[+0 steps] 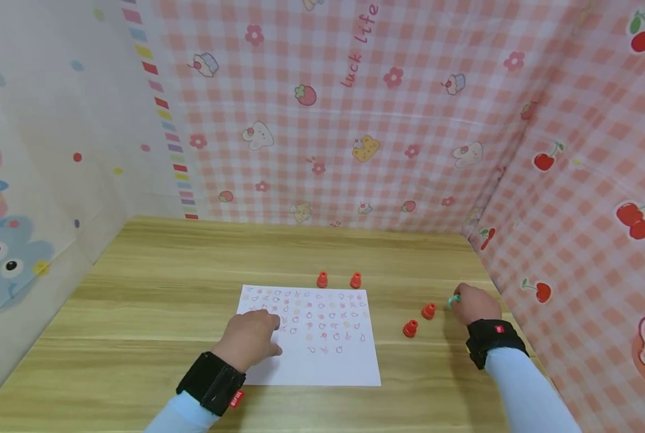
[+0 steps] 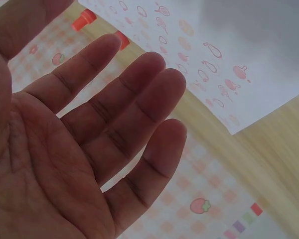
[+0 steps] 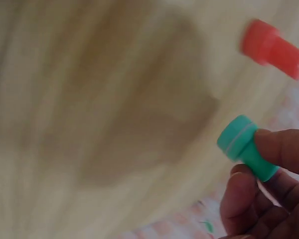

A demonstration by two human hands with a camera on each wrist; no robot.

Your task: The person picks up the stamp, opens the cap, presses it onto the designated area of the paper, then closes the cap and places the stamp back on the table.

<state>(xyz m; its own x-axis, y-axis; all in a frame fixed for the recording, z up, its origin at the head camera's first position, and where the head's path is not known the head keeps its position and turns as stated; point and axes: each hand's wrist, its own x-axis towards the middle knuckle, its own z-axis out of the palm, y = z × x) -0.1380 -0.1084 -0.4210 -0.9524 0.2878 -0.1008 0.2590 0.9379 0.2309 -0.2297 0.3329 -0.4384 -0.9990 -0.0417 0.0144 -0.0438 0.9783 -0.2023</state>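
My right hand (image 1: 478,305) pinches a small green toy stamp (image 3: 239,139) between thumb and fingers, at the right side of the table. In the right wrist view the stamp's wide capped end points away from the palm, and a red stamp (image 3: 261,42) lies beyond it. My left hand (image 1: 248,338) is over the left part of a white sheet of paper (image 1: 349,370), its fingers apart and holding nothing. Rows of small red and orange stamped prints cover the upper part of that sheet. Whether the left fingertips touch the paper cannot be told.
Two red stamps (image 1: 356,280) stand behind the paper's far edge. Two more red stamps (image 1: 410,328) stand between the paper and my right hand. The wooden table (image 1: 138,337) meets a pink checked cloth (image 1: 322,180) at the back and right.
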